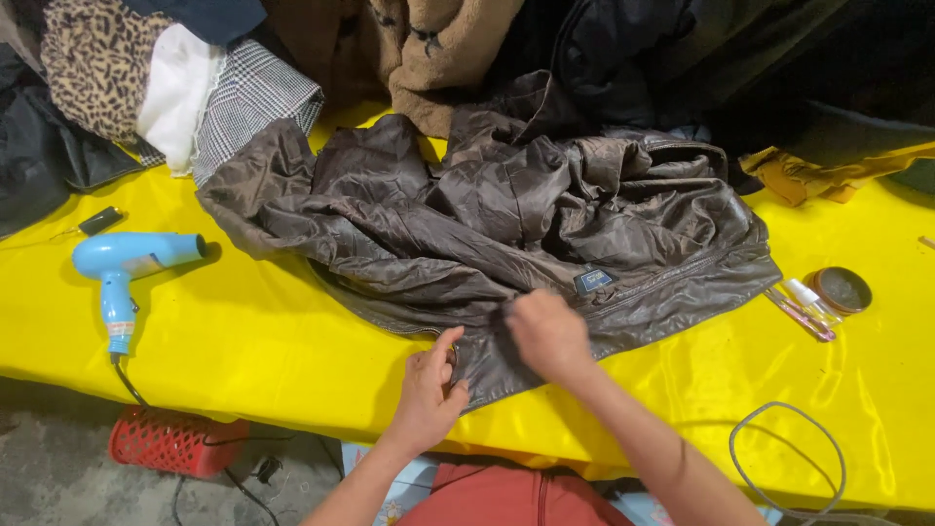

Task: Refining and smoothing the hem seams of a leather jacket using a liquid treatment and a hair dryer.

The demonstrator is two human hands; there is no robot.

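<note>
Head view, read from left to right. At far left a heap of clothing lay against the back edge of the surface, which was draped in glossy yellow cloth: a leopard-print garment, a white fabric piece and a grey checked garment. In front of them lay a small black device, and nearer the viewer a light-blue hair dryer, its nozzle pointing right and its cord running down over the front edge. Below that edge a red mesh basket stood on the floor.

The centre of the surface was covered by a crumpled dark-brown jacket, lining uppermost, with a small dark label sewn near its collar. A tan fleecy garment and black garments lay behind it.

The left hand was closed on the jacket's lower hem at the front edge, thumb raised and fingers curled over the fabric. The right hand, just beside it and slightly higher, pressed down on the same hem with fingers bent; how firmly it gripped could not be told.

To the right lay a mustard-coloured cloth, a few slim pink and clear tubes and, touching them, a round brown tin. A grey cable loop hung over the front right edge.
</note>
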